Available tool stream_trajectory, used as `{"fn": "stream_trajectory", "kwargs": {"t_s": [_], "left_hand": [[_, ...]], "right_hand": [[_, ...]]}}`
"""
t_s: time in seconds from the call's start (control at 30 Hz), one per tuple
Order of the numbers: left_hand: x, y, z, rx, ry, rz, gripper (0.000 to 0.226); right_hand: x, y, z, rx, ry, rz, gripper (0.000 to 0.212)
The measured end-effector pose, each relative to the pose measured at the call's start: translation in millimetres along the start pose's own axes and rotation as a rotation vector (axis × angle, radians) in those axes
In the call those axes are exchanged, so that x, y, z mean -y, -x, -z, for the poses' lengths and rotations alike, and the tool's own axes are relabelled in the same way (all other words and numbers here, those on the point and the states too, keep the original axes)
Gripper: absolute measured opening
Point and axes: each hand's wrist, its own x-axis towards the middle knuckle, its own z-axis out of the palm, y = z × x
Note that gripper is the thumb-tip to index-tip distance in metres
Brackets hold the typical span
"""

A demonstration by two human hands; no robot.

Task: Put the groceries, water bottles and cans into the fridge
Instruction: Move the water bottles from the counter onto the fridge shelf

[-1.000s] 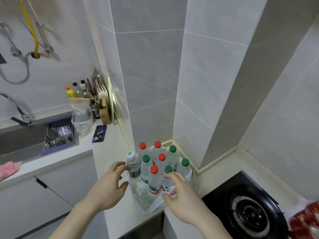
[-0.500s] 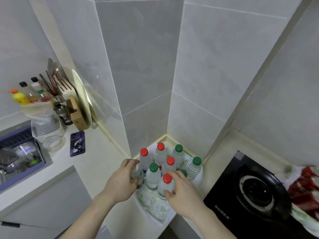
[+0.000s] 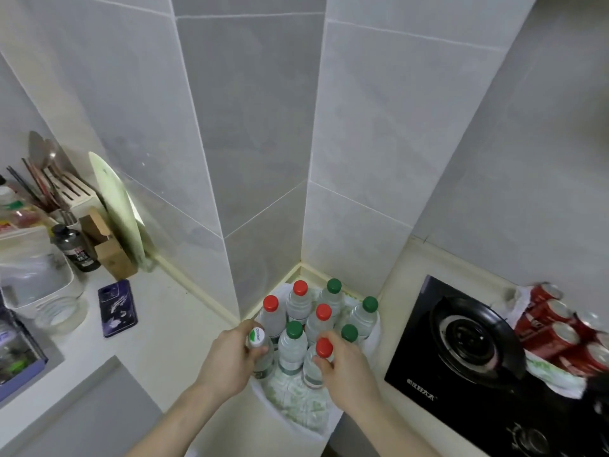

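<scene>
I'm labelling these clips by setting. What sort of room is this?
Most likely a small home kitchen: a black gas hob set in the pale countertop, a wooden knife block against grey wall tiles, and a bag of plastic water bottles being unpacked.

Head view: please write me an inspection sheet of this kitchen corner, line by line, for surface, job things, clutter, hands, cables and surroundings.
Surface: pale countertop in a tiled corner.
Job's things: nine water bottles upright in a white plastic bag, with red, green and one white-green cap; red cans in a bag right of the gas stove.
Clutter: dark phone, knife block, plate leaning on the wall, dark small bottle, clear containers.
Hands: left hand grips the white-green-capped bottle; right hand holds the front red-capped bottle near its cap.
Cables: nothing seen.
Surroundings: grey wall tiles; no fridge in view.
</scene>
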Motion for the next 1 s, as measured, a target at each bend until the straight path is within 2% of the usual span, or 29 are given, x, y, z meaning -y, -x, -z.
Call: {"fn": "stream_trajectory", "kwargs": {"t_s": [0.2,0.47,0.77,1.0], "left_hand": [[-11,22,27,-0.023,-0.021,-0.09,0.02],[-48,53,76,-0.023,-0.019,-0.193,0.021],[-111,72,95,0.084,0.003,-0.328,0.02],[-174,73,64,0.222,-0.063,-0.508,0.016]], "right_hand": [[6,22,13,-0.022,0.006,0.017,0.015],[23,60,47,-0.117,-0.187,-0.044,0.026],[19,108,89,-0.241,-0.387,-0.175,0.029],[0,161,124,-0.387,-0.461,-0.263,0.031]]}}
